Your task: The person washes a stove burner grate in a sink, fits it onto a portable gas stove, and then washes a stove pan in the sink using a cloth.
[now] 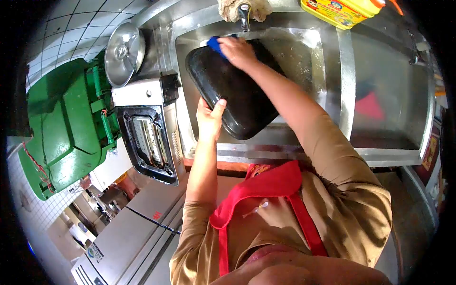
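Observation:
A black rectangular pan (237, 90) with rounded corners is held tilted over the left basin of the steel sink (348, 76). My left hand (210, 116) grips its near left edge, thumb on the upper surface and fingers mostly hidden beneath. At the far end of the pan, my right hand (239, 52) presses a blue cloth (215, 44) against the dark surface. The cloth is partly covered by the fingers, so I cannot tell its full shape. Behind the pan stands the faucet (244, 18).
Left of the sink sit a stove-like appliance (147, 137) and a round metal lid (124, 53). Beyond them is a green wheeled bin (66, 123). A yellow container (339, 12) stands at the back. Cloudy water and a pink item (370, 105) show in the right basin.

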{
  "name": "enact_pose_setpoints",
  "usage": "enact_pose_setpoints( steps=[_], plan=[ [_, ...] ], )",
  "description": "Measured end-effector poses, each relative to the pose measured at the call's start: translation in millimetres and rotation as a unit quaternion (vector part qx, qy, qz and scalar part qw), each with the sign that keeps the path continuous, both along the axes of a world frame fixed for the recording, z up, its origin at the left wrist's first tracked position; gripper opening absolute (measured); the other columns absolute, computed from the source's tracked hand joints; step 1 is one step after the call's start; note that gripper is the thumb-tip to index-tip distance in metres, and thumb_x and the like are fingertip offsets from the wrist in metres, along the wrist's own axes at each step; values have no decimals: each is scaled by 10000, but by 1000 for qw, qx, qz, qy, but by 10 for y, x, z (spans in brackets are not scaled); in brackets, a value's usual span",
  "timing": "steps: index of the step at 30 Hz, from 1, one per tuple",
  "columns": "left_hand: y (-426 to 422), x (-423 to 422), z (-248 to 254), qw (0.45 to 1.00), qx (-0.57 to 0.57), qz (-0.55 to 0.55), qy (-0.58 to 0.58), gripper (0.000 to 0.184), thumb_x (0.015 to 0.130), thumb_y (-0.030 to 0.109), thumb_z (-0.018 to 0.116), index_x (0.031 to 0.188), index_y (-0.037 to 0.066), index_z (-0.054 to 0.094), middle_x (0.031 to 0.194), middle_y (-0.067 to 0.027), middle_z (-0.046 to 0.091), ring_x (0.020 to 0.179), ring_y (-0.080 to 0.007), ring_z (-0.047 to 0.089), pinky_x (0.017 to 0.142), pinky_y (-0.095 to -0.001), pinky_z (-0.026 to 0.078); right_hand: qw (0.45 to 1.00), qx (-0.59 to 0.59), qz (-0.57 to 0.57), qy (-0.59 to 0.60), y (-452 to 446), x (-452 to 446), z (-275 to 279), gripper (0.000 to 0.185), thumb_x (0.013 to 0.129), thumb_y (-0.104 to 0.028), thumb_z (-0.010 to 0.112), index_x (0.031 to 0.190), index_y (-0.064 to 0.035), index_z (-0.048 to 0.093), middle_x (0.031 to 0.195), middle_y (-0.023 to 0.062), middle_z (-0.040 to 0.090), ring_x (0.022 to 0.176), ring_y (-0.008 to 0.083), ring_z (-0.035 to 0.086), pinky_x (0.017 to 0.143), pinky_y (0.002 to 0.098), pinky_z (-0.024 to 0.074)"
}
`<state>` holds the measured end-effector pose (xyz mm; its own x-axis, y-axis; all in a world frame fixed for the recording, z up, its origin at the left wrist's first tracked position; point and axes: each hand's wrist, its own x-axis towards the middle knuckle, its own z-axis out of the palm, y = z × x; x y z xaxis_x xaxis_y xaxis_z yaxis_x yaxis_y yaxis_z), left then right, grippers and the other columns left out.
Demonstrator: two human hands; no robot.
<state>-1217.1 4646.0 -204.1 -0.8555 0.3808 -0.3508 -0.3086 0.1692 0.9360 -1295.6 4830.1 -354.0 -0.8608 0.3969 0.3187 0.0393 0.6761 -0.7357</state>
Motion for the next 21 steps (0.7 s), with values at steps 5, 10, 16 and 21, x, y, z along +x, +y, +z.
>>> enact_pose_setpoints(
  steps=[5, 10, 16, 21],
  plan=[
    [-144, 4, -132, 997, -63, 0, 37, 382, 827, 187, 650, 1116, 7, 477, 1027, -66, 578, 902, -158, 538, 832, -292, 429, 974, -173, -62, -131, 558, 387, -844, 409, 911, -359, 401, 1218, -104, 489, 1270, 121, 485, 1153, 326, 459, 986, 386, 348],
    [-32, 48, -101, 984, -51, 169, -34, 366, 935, 310, 454, 1128, 1, 498, 1010, -89, 585, 890, -177, 551, 812, -291, 441, 965, -143, -127, -180, 674, 1138, -1267, 473, 922, -395, 387, 1180, -15, 503, 1220, 202, 503, 1146, 346, 462, 983, 353, 346],
    [-77, -93, -150, 976, -1, 202, -86, 363, 945, 290, 424, 1115, -19, 514, 1021, -116, 591, 895, -205, 564, 813, -312, 453, 916, -217, -166, -294, 602, 1785, -1259, 473, 900, -385, 420, 1166, -9, 523, 1229, 209, 494, 1154, 368, 436, 986, 394, 337],
    [20, -270, 5, 968, 10, 215, -125, 328, 945, 264, 434, 1088, -17, 523, 1027, -121, 601, 901, -212, 574, 817, -319, 456, 766, -506, -342, -201, 357, 2048, -991, 510, 892, -391, 456, 1205, 10, 479, 1257, 216, 469, 1160, 356, 438, 963, 400, 350]
  ],
)
